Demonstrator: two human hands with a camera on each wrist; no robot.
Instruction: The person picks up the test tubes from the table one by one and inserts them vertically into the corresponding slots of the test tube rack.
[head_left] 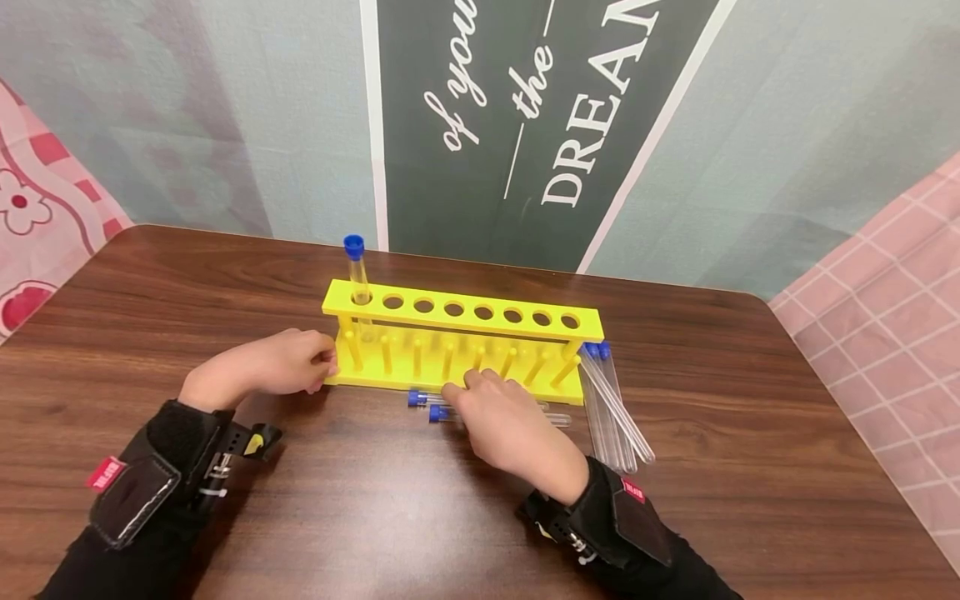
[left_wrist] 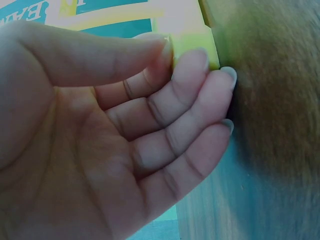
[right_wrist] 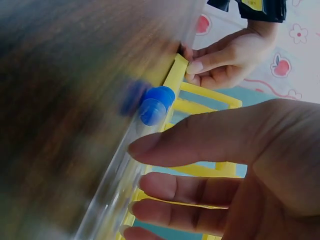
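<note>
Hands (head_left: 504,421) at holed rack (head_left: 468,310), clear tubes (head_left: 557,420)

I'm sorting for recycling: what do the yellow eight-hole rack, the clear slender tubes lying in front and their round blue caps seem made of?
Yellow eight-hole rack: probably plastic; smooth, evenly coloured.
Clear slender tubes: transparent, glossy with light streaks; plastic or glass, I can't tell.
Round blue caps: likely plastic; opaque, smooth, solidly coloured.

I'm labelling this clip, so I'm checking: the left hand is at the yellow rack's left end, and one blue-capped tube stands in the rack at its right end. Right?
Not quite: the blue-capped tube stands in the yellow rack at its left end, as the head view shows. The left hand is indeed at that end.
</note>
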